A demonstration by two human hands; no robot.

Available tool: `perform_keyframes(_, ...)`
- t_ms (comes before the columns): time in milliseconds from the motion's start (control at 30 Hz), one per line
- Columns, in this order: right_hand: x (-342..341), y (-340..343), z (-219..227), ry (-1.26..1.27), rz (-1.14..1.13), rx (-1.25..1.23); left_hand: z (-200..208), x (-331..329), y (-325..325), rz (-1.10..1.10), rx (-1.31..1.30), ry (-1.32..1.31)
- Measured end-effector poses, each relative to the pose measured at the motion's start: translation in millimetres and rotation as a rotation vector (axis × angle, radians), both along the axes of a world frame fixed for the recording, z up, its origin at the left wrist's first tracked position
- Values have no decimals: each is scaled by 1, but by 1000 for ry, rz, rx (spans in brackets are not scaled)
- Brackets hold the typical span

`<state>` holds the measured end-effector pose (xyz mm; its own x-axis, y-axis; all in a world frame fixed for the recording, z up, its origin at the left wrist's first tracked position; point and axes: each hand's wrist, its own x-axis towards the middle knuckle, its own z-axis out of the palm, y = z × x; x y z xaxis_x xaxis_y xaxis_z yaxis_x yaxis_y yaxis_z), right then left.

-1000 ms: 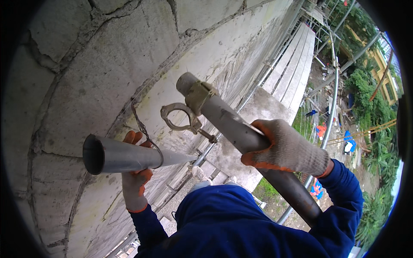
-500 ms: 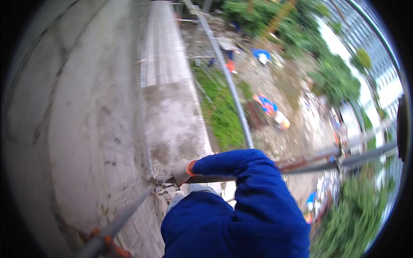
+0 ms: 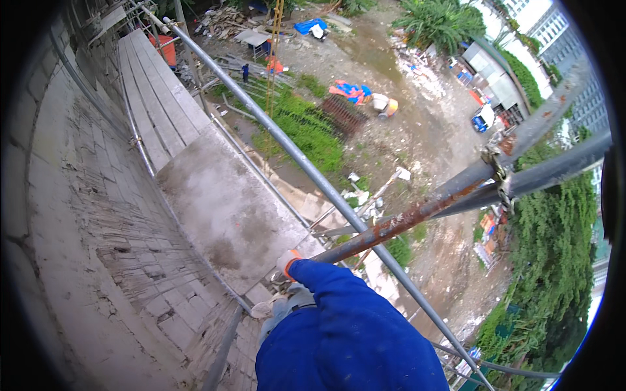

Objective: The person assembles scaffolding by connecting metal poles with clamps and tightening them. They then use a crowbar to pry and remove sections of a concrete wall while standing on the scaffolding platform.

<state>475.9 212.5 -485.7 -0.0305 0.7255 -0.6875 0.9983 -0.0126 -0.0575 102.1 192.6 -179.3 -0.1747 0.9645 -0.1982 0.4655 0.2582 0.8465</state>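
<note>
My right hand (image 3: 287, 262), in a pale work glove with an orange cuff, reaches across my body from a blue sleeve (image 3: 339, 293). Its fingers are closed at the lower end of a rusty steel scaffold pipe (image 3: 417, 212), partly hidden by the sleeve. Just beyond the glove lies a stained grey platform board (image 3: 222, 202). Below the hand, part of my grey trousers (image 3: 301, 298) shows beside the blue jacket. My left hand cannot be seen.
Long planks (image 3: 153, 98) continue the walkway along a rough block wall (image 3: 124, 228). A diagonal grey pipe (image 3: 274, 130) crosses the open side. A metal coupler (image 3: 499, 171) joins pipes at right. Far below are a cement mixer (image 3: 383, 104), rubble and a person (image 3: 245, 72).
My view has turned, so the walkway now slants toward the upper left and more of the yard shows. My right arm is straighter, its hand still at the rusty pipe.
</note>
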Motion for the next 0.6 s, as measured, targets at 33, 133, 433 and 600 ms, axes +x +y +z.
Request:
perform_keyframes(33, 9, 4, -11, -20, -65, 16, 0, 7, -3, -14, -34, 12)
perform_keyframes(133, 42, 7, -34, -122, -139, -72, -3, 31, -11, -38, -151, 44)
perform_keyframes(433, 133, -6, -47, -265, -145, -173, -9, 73, -23, -49, -465, 148)
perform_keyframes(600, 176, -25, -57, -364, -169, -147, -6, 95, -8, -102, -552, 168)
